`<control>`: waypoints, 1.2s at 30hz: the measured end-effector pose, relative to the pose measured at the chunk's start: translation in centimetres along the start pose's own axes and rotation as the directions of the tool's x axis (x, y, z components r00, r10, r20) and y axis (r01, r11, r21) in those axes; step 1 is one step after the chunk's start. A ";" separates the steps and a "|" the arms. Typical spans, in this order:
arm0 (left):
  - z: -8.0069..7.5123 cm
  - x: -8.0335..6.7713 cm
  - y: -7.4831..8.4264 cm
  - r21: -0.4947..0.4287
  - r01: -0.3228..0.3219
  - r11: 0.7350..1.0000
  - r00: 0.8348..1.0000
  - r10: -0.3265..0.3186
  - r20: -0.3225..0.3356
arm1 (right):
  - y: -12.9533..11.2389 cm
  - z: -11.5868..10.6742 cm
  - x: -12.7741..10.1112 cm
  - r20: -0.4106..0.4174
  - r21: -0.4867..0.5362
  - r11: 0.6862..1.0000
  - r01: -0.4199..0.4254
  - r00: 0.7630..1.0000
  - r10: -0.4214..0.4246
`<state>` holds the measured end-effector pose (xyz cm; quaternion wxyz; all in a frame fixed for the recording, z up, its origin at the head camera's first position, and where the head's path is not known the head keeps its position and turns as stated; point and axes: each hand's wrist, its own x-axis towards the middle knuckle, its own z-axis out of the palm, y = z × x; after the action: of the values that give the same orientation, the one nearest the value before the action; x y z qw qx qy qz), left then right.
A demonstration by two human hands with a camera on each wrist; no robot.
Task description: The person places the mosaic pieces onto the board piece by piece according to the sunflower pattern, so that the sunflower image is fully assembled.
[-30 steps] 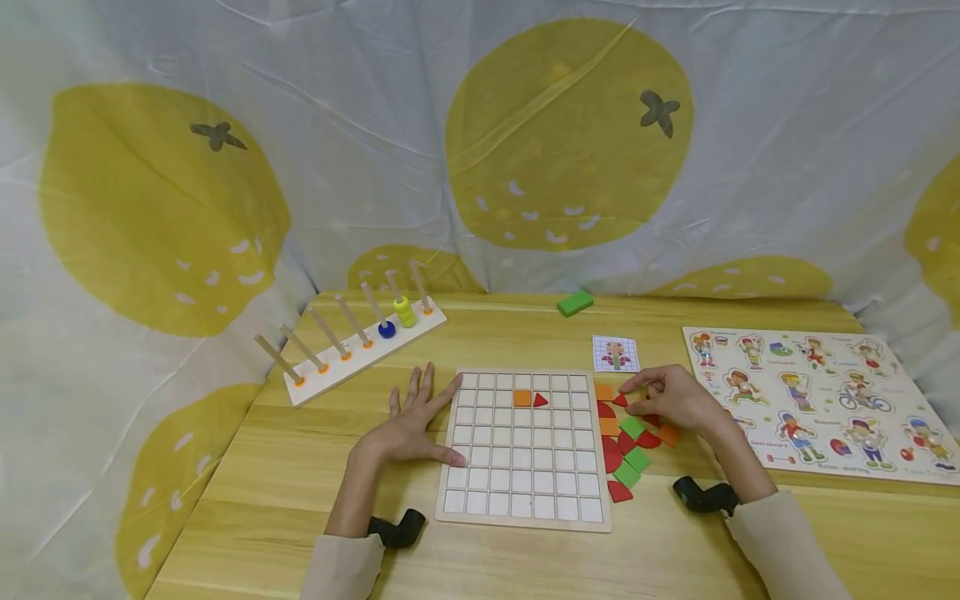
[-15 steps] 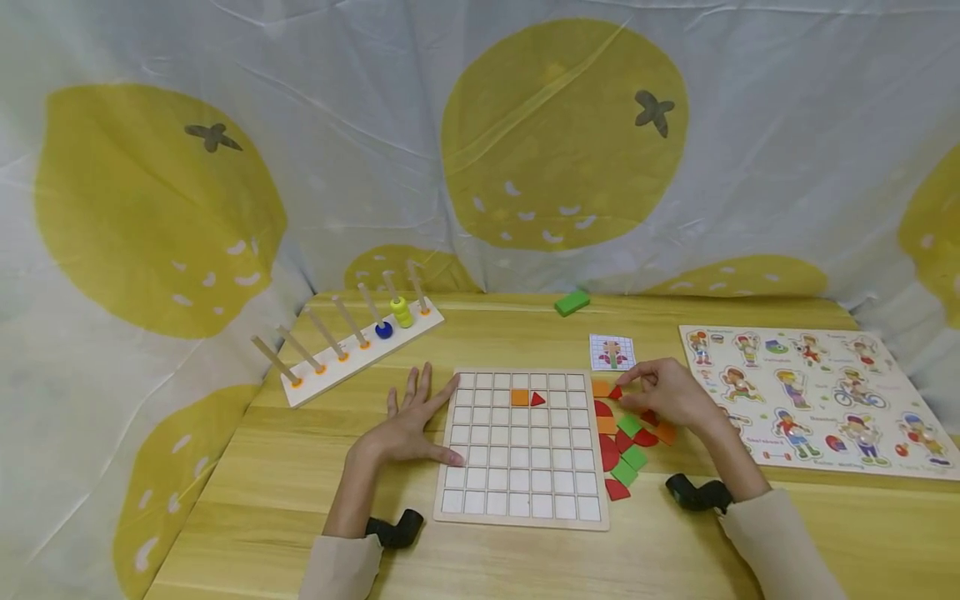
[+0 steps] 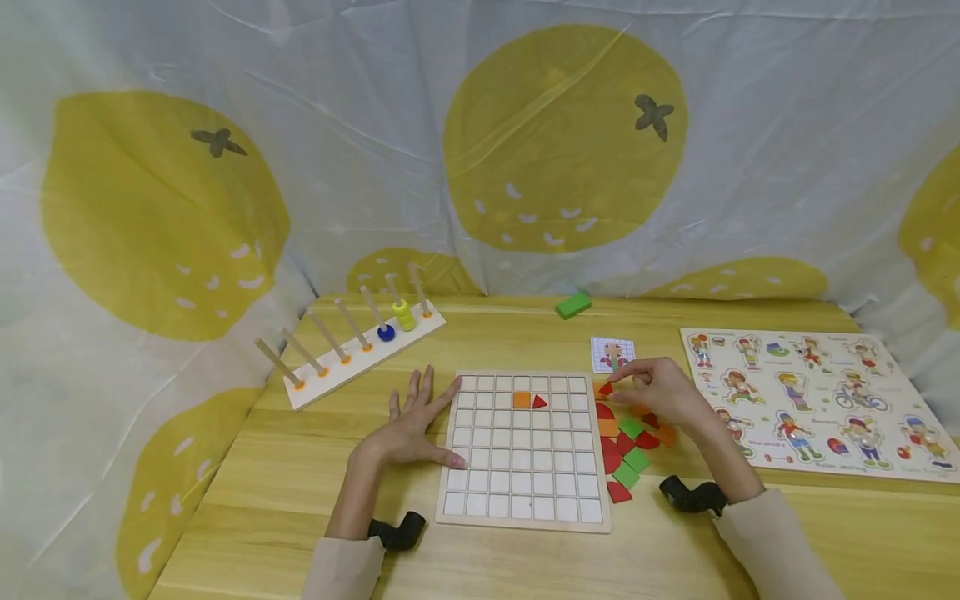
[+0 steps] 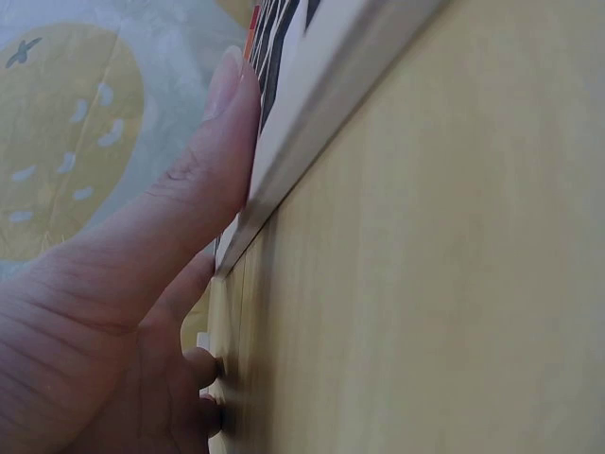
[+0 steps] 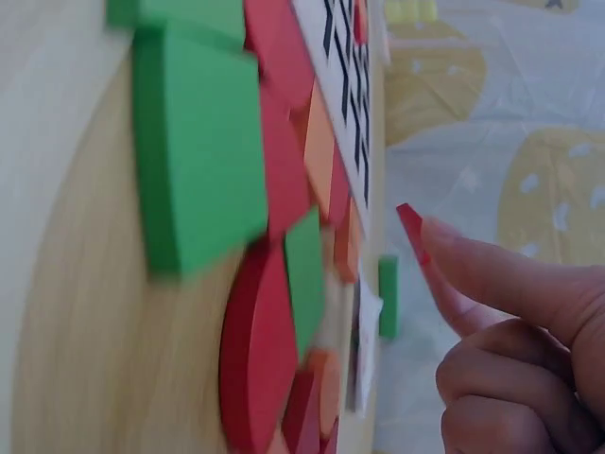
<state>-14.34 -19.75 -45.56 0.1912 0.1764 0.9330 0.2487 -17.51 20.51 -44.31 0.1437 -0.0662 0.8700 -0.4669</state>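
The right hand (image 3: pixel 660 392) now lifts a pinched red triangle (image 3: pixel 605 388) off the pile; the left hand (image 3: pixel 412 425) lies flat, fingers straight, steadying the grid board (image 3: pixel 525 500).

Bright, even, soft-shadowed light; sharp head view, edges bowed; blurred close-up wrist views.

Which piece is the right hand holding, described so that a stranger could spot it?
Start at the white grid board in the middle of the table. Just off its upper right corner, the right hand pinches a small red triangle at its fingertips. Unlike the loose pieces below, it is lifted off the table.
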 end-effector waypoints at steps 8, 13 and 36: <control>0.0 0.0 0.0 0.008 0.002 1.000 1.000 -0.002 0.004 | -3.2 4.0 1.7 0.048 0.099 0.995 0.012 0.999 -0.017; 0.0 0.1 0.0 0.015 0.000 1.000 1.000 0.001 -0.005 | -5.3 7.0 3.3 0.087 0.144 0.989 0.025 0.996 -0.037; -0.1 0.1 0.1 0.019 0.011 1.000 1.000 -0.011 0.002 | -7.2 11.3 5.5 0.101 0.020 0.999 0.051 0.993 -0.053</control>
<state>-14.45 -19.68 -45.50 0.1916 0.1732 0.9362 0.2385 -19.36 6.12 -45.27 0.1761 -0.1111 0.8555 -0.4741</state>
